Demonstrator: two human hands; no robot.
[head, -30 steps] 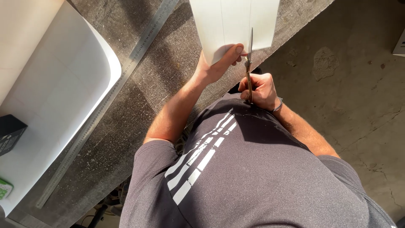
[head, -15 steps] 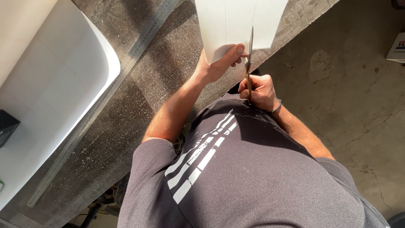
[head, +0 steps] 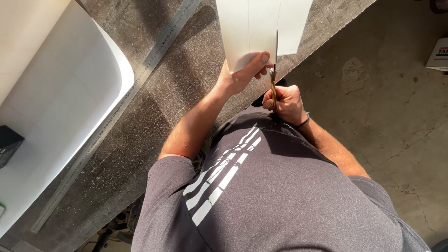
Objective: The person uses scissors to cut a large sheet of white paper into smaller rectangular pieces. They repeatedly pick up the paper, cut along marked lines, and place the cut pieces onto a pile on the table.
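The white sheet (head: pixel 261 28) lies over the near edge of the dark tabletop (head: pixel 154 107), its lower margin overhanging toward the person's body; the left hand (head: pixel 245 72) grips that lower margin just left of the cut line, thumb on top and fingers curled beneath; the right hand (head: pixel 287 102) is closed around the handles of the scissors (head: pixel 274 70), directly below the sheet, with the blades running upward into the sheet along a faint ruled line. The left thumb sits just beside the blades, nearly touching; the probable fault is a nick to that thumb if the blades close while the hand creeps toward the line. The sheet is supported only by the left hand and the tabletop edge; a loose grip would likely let it sag or twist, and the cut would wander off the ruled line. Strong sunlight and the person's own shadow fall across the sheet; the line is faint, so misreading it is a plausible cause of a crooked cut. The long steel ruler (head: pixel 116 116) lies diagonally on the tabletop well to the left of the sheet, beside a large white board (head: pixel 60 107), and does not guide the blades; a small box (head: pixel 438 53) rests on the concrete floor (head: pixel 382 116) far right of the sheet.
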